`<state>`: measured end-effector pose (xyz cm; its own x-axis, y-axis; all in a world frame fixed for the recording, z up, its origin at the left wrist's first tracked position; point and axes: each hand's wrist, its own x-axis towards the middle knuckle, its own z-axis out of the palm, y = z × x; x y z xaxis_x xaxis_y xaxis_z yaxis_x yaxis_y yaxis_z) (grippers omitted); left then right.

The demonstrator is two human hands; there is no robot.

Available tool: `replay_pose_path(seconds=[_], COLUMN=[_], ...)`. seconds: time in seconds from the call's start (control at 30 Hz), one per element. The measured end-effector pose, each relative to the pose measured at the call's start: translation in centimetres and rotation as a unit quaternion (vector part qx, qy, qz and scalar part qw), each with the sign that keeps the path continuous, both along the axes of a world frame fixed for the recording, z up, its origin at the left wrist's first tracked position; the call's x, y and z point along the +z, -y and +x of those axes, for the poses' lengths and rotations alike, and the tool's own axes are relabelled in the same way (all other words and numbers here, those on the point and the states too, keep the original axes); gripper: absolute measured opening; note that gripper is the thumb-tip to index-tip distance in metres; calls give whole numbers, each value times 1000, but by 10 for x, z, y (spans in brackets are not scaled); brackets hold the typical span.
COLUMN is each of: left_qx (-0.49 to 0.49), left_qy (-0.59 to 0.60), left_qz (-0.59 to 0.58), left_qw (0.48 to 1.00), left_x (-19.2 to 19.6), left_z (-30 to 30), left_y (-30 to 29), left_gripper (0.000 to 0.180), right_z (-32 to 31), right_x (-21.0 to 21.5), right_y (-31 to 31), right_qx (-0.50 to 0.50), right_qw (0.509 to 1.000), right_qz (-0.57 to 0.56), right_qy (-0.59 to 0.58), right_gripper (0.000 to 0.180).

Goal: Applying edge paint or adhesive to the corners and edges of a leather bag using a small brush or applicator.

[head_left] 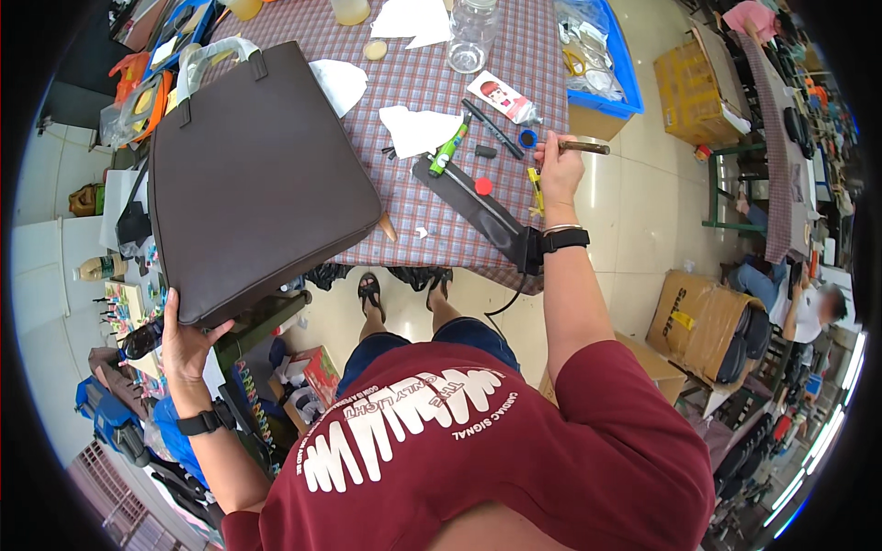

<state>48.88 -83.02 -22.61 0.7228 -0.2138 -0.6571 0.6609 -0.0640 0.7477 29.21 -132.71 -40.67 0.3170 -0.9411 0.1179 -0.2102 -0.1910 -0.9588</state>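
Observation:
A dark brown leather handbag with white-wrapped handles is tilted at the table's left. My left hand grips its lower near corner, thumb and fingers around the edge. My right hand is closed on a slim brown-handled tool at the table's right edge; its working tip is hidden. Just beside those fingers sits a small blue cap with dark contents. Nearby lie a white tube, a black pen, a green marker, a red cap and a yellow clip-like piece.
The checked cloth covers the table. On it are a long black case-like object, white paper scraps and a glass jar. A blue bin stands at the right edge. Cardboard boxes and other people are farther right.

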Motion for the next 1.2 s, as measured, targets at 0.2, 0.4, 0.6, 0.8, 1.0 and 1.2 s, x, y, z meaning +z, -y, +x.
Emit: replay_pose_path(seconds=[0.2, 0.4, 0.6, 0.8, 1.0, 1.2], left_qx=[45, 25, 28, 84, 131, 148], left_qy=[19, 148, 208, 244, 153, 137], left_qz=[10, 8, -20, -55, -65, -75], left_qw=[999, 989, 977, 965, 977, 977], left_x=[7, 9, -2, -18, -16, -20], left_z=[-15, -37, -65, -86, -89, -89], left_y=[-8, 16, 2, -9, -14, -17], left_gripper=[53, 62, 73, 72, 75, 92], right_z=[8, 8, 56, 88, 96, 99], right_x=[0, 74, 152, 151, 154, 154], right_y=[-8, -50, -216, -310, -334, -339], right_qx=[41, 153, 502, 610, 611, 609], right_qw=[996, 984, 814, 715, 757, 774], right_qz=[-12, 42, 221, 281, 198, 147], right_qy=[-83, 82, 191, 195, 120, 90], right_gripper=[20, 17, 7, 7, 11, 11])
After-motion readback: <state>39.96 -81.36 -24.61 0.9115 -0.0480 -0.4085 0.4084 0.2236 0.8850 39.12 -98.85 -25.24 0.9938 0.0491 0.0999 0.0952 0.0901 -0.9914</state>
